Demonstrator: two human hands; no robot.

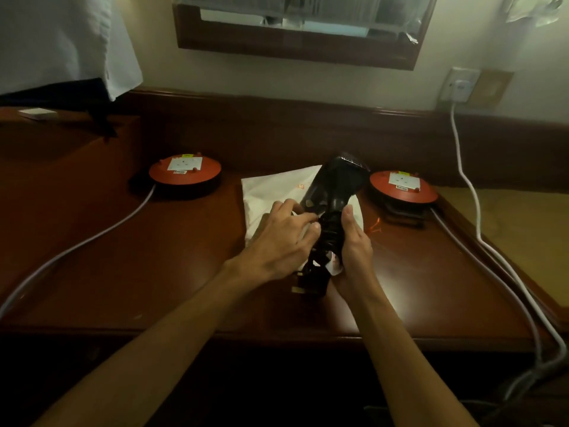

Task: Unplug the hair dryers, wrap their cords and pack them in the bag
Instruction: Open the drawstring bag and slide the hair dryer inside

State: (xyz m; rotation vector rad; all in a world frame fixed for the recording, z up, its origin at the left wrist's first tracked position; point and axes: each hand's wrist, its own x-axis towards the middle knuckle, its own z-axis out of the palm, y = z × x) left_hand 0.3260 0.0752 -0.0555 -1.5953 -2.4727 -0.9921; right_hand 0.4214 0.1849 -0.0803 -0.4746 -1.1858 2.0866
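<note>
A black hair dryer (334, 183) is held over a white bag (271, 192) that lies flat on the dark wooden desk (154, 257). Its black cord (328, 238) is wound around the handle, and the plug (309, 286) hangs below, just above the desk. My right hand (354, 245) grips the wrapped handle from the right. My left hand (286, 238) rests its fingers on the cord coils from the left. Only one dryer is visible.
Two round red socket reels stand on the desk, one at the left (184, 174) and one at the right (403, 186), each with a grey cable running off toward me. A white cable (462, 167) drops from a wall socket (460, 84). A mirror (301, 29) hangs above.
</note>
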